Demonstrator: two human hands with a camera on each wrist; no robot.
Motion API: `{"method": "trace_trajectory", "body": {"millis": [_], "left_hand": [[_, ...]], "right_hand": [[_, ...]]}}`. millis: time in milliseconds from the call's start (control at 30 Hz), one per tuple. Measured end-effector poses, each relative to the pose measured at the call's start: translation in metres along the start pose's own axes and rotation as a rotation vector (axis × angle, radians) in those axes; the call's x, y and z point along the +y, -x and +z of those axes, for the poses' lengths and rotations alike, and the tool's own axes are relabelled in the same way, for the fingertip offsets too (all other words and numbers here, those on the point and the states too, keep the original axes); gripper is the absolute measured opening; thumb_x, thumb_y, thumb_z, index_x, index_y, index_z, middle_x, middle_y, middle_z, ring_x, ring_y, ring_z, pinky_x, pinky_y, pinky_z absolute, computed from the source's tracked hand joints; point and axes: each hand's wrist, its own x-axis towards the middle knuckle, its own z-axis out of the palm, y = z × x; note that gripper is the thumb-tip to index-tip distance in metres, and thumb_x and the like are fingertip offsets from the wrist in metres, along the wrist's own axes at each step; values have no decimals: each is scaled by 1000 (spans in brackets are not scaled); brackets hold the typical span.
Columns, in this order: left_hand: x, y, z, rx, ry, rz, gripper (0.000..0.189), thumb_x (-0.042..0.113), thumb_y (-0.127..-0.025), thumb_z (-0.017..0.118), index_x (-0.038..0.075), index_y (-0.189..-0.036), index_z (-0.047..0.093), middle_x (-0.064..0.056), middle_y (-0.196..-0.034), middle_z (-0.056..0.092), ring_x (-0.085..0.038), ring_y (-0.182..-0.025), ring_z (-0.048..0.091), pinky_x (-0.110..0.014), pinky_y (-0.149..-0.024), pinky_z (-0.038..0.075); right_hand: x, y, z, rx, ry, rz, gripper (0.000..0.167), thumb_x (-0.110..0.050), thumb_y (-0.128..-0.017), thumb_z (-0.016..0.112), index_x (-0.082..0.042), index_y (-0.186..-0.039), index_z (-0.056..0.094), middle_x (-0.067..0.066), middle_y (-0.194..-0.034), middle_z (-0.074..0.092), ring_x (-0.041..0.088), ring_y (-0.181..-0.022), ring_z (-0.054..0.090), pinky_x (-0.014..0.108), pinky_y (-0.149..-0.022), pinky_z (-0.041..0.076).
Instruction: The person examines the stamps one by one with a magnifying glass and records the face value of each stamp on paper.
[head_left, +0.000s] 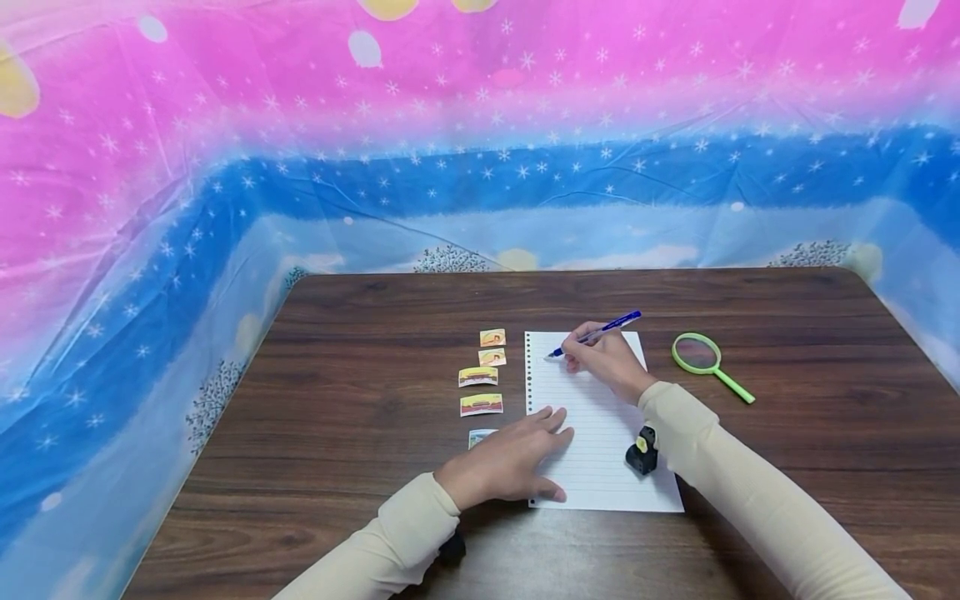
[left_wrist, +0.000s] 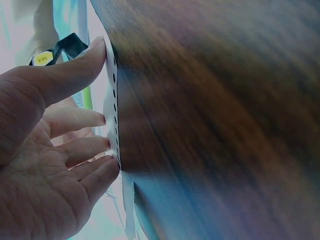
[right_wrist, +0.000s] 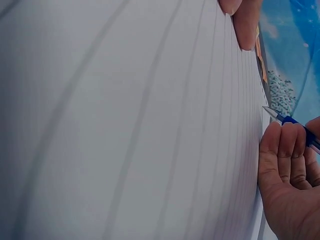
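A lined sheet of loose-leaf paper [head_left: 592,450] with punched holes along its left edge lies on the wooden table. My right hand [head_left: 603,358] grips a blue pen [head_left: 626,319], its tip at the upper left of the sheet. In the right wrist view the pen [right_wrist: 289,120] points at the paper [right_wrist: 165,120], the curled fingers resting against it. My left hand [head_left: 513,458] rests with spread fingers on the sheet's lower left edge. Seen from the left wrist, its thumb [left_wrist: 75,75] and fingertips touch the holed margin [left_wrist: 113,100].
Left of the paper, several small picture stamps [head_left: 481,405] form a column; the lowest stamp [head_left: 480,437] is partly behind my left hand. A green magnifying glass [head_left: 717,369] lies to the right. A black wrist camera [head_left: 642,454] overlaps the sheet. Patterned cloth [head_left: 480,183] hangs behind the table [head_left: 337,375].
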Motion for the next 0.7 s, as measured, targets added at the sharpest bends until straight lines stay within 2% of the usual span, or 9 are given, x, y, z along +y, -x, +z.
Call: {"method": "trace_trajectory", "body": {"millis": [700], "left_hand": [[1, 1, -1, -5, -2, -9, 77, 42, -87, 79, 6, -149, 51, -16, -160, 34, -29, -149, 31, -36, -119, 30]], "right_hand": [[-3, 1, 3, -26, 2, -16, 17, -11, -95, 62, 3, -103, 64, 19, -93, 70, 23, -80, 68, 31, -75, 58]]}}
